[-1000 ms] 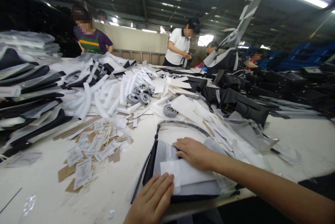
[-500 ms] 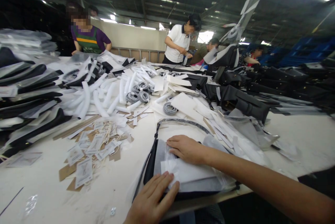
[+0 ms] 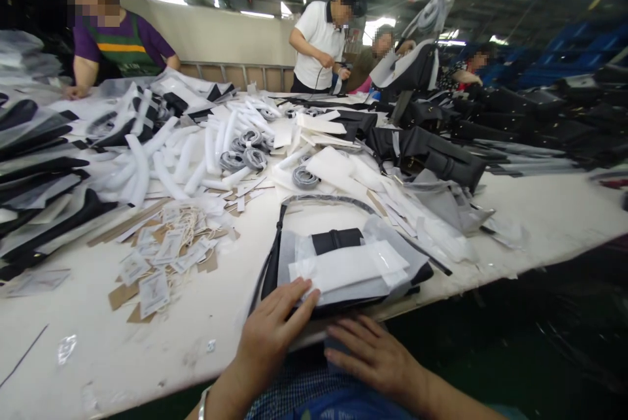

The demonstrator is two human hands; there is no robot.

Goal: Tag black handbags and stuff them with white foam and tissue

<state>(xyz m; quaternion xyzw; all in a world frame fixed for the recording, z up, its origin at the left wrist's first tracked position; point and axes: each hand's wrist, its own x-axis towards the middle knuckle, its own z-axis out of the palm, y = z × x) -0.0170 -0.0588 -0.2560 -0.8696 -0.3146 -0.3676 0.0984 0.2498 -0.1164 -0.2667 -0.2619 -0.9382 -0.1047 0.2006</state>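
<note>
A black handbag [image 3: 284, 256] with a wrapped shoulder strap [image 3: 333, 199] lies flat at the table's front edge. Thin translucent tissue covers its face, and a folded white padding sheet [image 3: 348, 274] rests on top. Above that sheet, a dark flap [image 3: 337, 241] shows through a gap. My left hand [image 3: 275, 318] lies on the bag's lower left corner, fingers stretched and tips touching the white sheet. Below the table edge, over my lap, my right hand [image 3: 370, 351] has its fingers extended above a small bluish-grey piece [image 3: 336, 351]; whether it touches that piece is unclear.
To the left lie paper tags with strings [image 3: 164, 253] and stacked wrapped black bags [image 3: 49, 224]. Behind are white foam tubes [image 3: 189, 155], coiled grey straps [image 3: 305, 176] and black bags [image 3: 426, 155]. Several people work across the table [image 3: 540, 210].
My right hand has left the top of the bag and dropped below the table edge. The white sheet and the dark flap are now uncovered. My left hand stays at the bag's corner.
</note>
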